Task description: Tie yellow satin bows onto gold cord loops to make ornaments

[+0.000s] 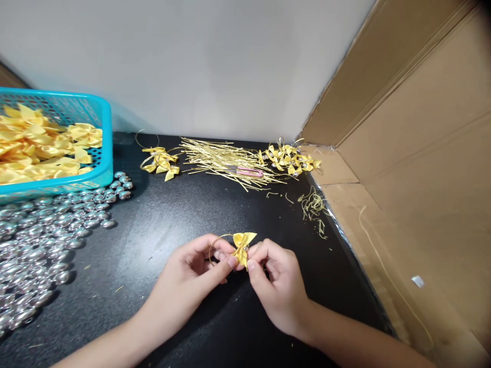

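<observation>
A small yellow ribbon bow (pixel 241 250) is held between my two hands above the black tabletop. Thumb and fingers of my left hand (pixel 205 260) pinch its left side, and a thin gold cord (pixel 211 245) loops out over those fingers. At the bow's right edge, my right hand (pixel 274 266) has its thumb and forefinger pinched together; a bit of silver shows there by the ribbon. Whether the right fingertips grip the ribbon or the cord is hidden.
Left stands a turquoise basket (pixel 108 138) of yellow bows, with many silver beads (pixel 46 245) before it. Along the back lie bows with cords (pixel 161 162), gold cord pieces (pixel 215 156), pink-handled snips (pixel 249 171) and more beaded bows (pixel 287 158). Cord scraps (pixel 313 204) lie near the cardboard (pixel 422 153).
</observation>
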Tool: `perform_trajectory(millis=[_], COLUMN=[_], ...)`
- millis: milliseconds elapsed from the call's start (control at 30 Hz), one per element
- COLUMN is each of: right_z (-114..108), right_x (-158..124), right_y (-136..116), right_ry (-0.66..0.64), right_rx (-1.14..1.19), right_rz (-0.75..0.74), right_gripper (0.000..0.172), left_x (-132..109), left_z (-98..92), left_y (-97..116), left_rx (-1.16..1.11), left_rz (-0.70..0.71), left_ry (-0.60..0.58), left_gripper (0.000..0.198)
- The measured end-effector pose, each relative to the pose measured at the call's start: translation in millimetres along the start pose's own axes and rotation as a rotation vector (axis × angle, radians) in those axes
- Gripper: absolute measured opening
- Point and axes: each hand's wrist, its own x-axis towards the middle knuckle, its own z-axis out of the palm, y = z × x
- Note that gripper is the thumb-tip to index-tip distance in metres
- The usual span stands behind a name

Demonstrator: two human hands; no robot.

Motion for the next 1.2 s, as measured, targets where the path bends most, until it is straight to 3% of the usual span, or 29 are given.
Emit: perform_trajectory(millis=[333, 800, 1200], right_z=[0.3, 0.0, 0.1], right_x=[-0.6, 1.5, 1.9], right_y=[0.0, -1.0, -4.9], right_ry=[0.005, -0.005, -0.007], right_rx=[-0.048, 0.003, -0.012], right_rz=[0.037, 0.039, 0.035], right_gripper=[0.017, 0.015, 0.016], left_x=[-2.7, 1.6, 0.4], left_z=[-0.6, -0.6, -0.6], left_y=[-4.9, -1.0, -1.8], left_rx=[0.055, -0.121, -0.047], left_rz=[0.024, -0.056, -0.003], left_ry=[0.025, -0.022, -0.013], left_gripper=[0.011, 0.010, 0.012])
